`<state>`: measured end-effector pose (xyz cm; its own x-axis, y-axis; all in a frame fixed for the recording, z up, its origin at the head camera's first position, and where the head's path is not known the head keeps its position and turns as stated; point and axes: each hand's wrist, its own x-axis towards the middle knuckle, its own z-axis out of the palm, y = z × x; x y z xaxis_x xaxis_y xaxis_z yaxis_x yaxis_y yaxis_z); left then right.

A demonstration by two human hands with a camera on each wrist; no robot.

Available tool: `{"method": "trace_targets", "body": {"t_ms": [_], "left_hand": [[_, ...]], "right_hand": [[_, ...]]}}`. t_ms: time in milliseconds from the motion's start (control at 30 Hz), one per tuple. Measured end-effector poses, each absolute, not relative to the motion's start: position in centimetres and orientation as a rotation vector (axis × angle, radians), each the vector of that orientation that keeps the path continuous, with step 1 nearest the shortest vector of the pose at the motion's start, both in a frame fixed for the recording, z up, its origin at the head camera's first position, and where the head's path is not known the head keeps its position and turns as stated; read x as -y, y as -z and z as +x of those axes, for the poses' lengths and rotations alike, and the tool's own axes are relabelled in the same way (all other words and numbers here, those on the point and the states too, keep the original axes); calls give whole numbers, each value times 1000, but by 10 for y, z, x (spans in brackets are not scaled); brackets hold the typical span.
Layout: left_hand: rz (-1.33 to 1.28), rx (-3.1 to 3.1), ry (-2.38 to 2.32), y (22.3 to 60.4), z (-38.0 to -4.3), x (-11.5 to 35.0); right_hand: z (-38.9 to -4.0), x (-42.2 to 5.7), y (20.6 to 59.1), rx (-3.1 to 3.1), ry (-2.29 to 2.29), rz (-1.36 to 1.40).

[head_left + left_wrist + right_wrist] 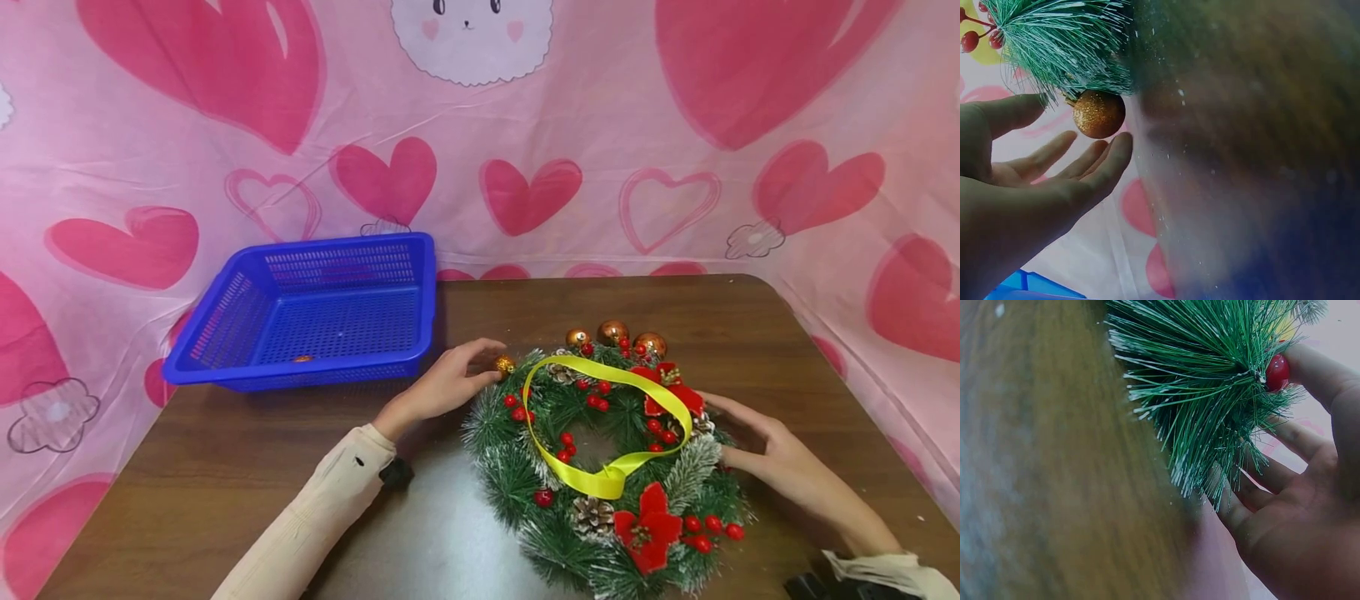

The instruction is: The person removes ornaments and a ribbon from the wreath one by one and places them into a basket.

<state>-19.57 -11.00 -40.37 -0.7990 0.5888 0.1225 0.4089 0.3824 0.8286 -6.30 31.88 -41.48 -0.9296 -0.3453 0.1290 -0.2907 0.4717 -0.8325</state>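
A green wreath with frosted needle tips, red berries, pine cones and red flowers lies on the table. A yellow ribbon loop rests across its top. At its upper left edge hangs a glittery gold bauble, also seen in the left wrist view. My left hand curves loosely about this bauble, with gaps between it and the thumb and fingers. My right hand is at the wreath's right edge, fingers spread. In the right wrist view its thumb touches a red berry, its fingers against the needles.
A blue plastic basket stands at the back left, with a small orange-gold piece inside. Several copper-coloured baubles sit along the wreath's far edge. Behind the brown table hangs a pink heart-print cloth.
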Motion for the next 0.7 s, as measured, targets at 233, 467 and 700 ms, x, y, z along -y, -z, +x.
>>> {"method": "trace_targets", "body": {"t_ms": [233, 467, 700], "left_hand": [[933, -2458, -1311, 405, -195, 112], [954, -2516, -1302, 405, -195, 112], [954, -2572, -1285, 406, -195, 113]], "right_hand": [[-62, -318, 413, -2640, 1462, -538], [-62, -318, 413, -2654, 1457, -554], [-63, -318, 413, -2666, 1440, -550]]}}
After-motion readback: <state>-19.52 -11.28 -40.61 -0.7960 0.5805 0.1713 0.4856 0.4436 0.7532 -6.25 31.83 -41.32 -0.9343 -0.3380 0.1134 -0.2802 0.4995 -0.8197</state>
